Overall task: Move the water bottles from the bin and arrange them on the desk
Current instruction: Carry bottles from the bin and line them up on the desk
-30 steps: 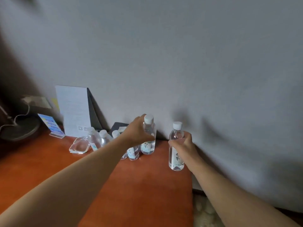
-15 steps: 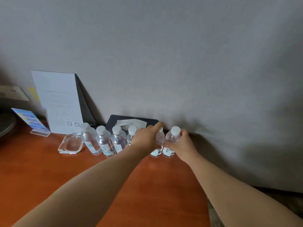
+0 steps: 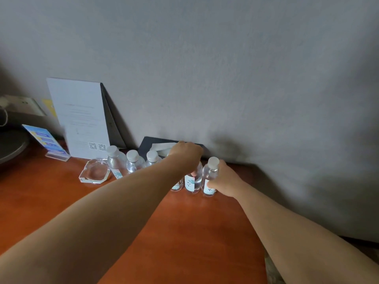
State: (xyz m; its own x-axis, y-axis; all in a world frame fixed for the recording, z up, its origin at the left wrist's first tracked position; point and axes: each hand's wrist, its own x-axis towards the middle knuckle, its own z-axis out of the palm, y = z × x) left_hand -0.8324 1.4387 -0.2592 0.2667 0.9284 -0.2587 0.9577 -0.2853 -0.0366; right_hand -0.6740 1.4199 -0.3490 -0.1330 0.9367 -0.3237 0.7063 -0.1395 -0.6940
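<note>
Fingers [image 3: 212, 184] curled round bottles [image 3: 209, 179]

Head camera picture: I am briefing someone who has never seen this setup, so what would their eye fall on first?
Two bare forearms reach across the orange-brown desk to a row of clear, white-capped water bottles near the grey wall. The left hand grips the top of one bottle, and the right hand holds the rightmost bottle. Further left, a white sheet with QR codes leans on the wall behind a glass ashtray.
</note>
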